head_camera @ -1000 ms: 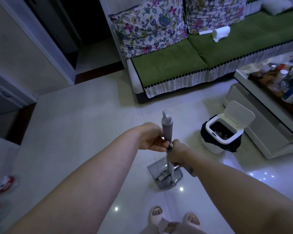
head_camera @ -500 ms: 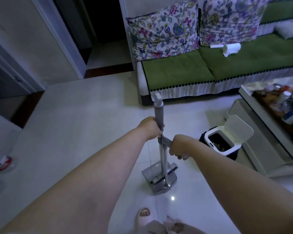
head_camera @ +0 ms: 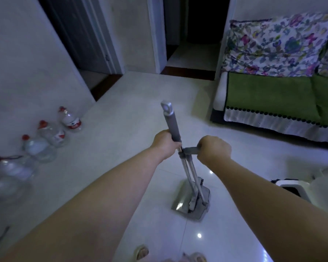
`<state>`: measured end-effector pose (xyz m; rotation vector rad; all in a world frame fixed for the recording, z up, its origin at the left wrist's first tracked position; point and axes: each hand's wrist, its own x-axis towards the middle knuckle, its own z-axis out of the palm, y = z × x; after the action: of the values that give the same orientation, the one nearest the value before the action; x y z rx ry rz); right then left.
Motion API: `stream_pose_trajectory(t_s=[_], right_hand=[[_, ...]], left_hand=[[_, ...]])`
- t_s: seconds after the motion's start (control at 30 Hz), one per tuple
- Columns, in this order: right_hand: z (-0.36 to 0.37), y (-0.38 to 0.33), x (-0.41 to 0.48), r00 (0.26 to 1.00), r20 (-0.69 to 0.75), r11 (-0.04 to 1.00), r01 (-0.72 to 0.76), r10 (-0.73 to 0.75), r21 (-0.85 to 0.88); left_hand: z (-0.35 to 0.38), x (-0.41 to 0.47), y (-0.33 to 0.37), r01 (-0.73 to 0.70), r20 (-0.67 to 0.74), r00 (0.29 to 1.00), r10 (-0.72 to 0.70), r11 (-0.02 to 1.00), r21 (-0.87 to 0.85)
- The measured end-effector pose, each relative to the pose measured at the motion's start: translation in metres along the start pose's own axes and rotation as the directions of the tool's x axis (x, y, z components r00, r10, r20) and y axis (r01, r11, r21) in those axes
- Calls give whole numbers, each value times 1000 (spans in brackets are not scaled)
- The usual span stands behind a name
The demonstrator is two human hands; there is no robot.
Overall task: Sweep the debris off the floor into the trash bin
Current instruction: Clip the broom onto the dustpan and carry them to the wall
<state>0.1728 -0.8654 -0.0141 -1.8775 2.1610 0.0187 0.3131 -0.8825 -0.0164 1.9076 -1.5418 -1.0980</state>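
Grey long handle [head_camera: 173, 129] gripped by left hand [head_camera: 165, 146], right hand [head_camera: 214, 149] clenched round shorter handle [head_camera: 190, 150], dustpan [head_camera: 180, 203] on floor [head_camera: 121, 120]

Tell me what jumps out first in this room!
Two bare arms in the middle hold a grey broom-and-dustpan set upright on the shiny tiles. Red-capped water bottles stand in a row on the left. A green sofa with a flowery cushion sits on the right.
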Motion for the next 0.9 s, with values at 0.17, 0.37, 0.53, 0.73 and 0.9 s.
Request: stream_pose_trajectory(t_s=[0.17, 0.37, 0.53, 0.73, 0.9], right_hand=[[13, -64, -16, 993, -97, 969, 86, -65, 231], [23, -164, -68, 988, 156, 782, -83, -18, 618], [59, -246, -128, 949, 246, 714, -33, -197, 700], [71, -340, -225, 808, 362, 716, 103, -465, 691], [102, -416, -300, 687, 451, 691, 105, -571, 715]], left_hand=[[-58, -31, -49, 51, -149, 987, -59, 997, -57], [-124, -87, -107, 21, -289, 957, -25, 1000, -17], [-178, -145, -162, 52, -414, 910, -13, 995, 83], [-254, -230, -240, 170, -591, 796, -134, 985, 6], [-299, -309, -305, 271, -719, 655, -231, 961, -62]])
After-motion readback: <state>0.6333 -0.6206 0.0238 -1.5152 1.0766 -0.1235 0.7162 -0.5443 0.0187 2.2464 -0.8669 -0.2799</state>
